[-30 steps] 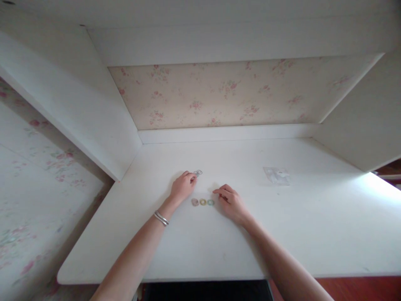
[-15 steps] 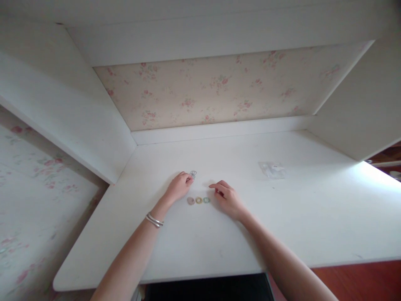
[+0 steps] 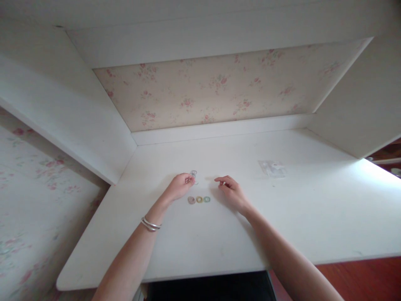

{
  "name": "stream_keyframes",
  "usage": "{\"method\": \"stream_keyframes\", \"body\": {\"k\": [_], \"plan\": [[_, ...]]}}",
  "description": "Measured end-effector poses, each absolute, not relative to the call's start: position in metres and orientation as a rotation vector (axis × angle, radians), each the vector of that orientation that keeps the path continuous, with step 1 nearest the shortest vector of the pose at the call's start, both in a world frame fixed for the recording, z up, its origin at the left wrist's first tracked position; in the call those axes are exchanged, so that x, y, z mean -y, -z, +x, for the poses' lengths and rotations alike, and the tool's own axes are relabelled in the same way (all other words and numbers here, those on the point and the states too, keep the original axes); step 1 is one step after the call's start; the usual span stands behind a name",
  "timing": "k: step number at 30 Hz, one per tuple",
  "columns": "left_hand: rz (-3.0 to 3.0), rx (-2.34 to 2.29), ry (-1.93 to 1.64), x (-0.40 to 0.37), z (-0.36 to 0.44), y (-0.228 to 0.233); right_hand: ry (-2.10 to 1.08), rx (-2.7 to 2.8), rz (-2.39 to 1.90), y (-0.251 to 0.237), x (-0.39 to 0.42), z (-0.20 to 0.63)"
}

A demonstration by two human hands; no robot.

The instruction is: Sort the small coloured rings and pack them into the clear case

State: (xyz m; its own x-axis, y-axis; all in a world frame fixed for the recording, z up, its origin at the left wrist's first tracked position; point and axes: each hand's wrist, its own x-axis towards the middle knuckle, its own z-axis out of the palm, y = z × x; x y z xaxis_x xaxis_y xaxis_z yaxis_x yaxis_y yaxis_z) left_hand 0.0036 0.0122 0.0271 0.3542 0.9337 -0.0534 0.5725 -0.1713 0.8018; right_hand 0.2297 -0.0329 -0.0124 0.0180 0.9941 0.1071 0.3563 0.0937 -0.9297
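My left hand [image 3: 181, 186] is closed in a pinch, and a thin grey ring [image 3: 196, 183] shows at its fingertips. Just beyond those fingers, several grey rings [image 3: 194, 172] lie loosely together on the white desk. A row of small coloured rings sits nearer to me: a pinkish one [image 3: 191, 200], a yellow one [image 3: 199, 200] and a green one [image 3: 206, 199]; whether each is a single ring or a bunch is too small to tell. To the right of them, my right hand [image 3: 232, 192] hovers with its index finger stretched out and the others loosely bent, holding nothing.
A clear plastic bag [image 3: 272, 169] lies further back on the right of the white desk [image 3: 313, 200]. Side panels and a floral back wall [image 3: 219, 90] enclose the desk. A black surface [image 3: 209, 288] shows below its front edge.
My right hand has drawn slightly to the right, away from the left. A thin grey ring now shows at my left fingertips, which have shifted a little toward me.
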Motion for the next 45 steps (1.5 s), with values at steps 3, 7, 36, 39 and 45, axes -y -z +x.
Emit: {"method": "stream_keyframes", "body": {"k": [3, 7, 36, 39, 45], "plan": [[1.818, -1.228, -0.447, -0.001, 0.021, -0.038, -0.979, 1.369, -1.411, 0.013, 0.032, 0.231], [1.802, -1.198, -0.182, 0.005, 0.043, -0.045, -1.010, 1.287, -1.410, 0.012, 0.032, 0.232], [1.541, -1.376, -0.656, 0.022, -0.040, -0.013, -0.520, 2.139, -1.508, 0.006, 0.011, 0.198], [1.524, -1.357, -0.699, 0.022, -0.041, -0.011, -0.407, 2.215, -1.571, 0.001, -0.012, 0.189], [1.571, -1.339, -0.714, 0.022, -0.040, -0.006, -0.319, 2.337, -1.470, 0.002, -0.032, 0.182]]}}
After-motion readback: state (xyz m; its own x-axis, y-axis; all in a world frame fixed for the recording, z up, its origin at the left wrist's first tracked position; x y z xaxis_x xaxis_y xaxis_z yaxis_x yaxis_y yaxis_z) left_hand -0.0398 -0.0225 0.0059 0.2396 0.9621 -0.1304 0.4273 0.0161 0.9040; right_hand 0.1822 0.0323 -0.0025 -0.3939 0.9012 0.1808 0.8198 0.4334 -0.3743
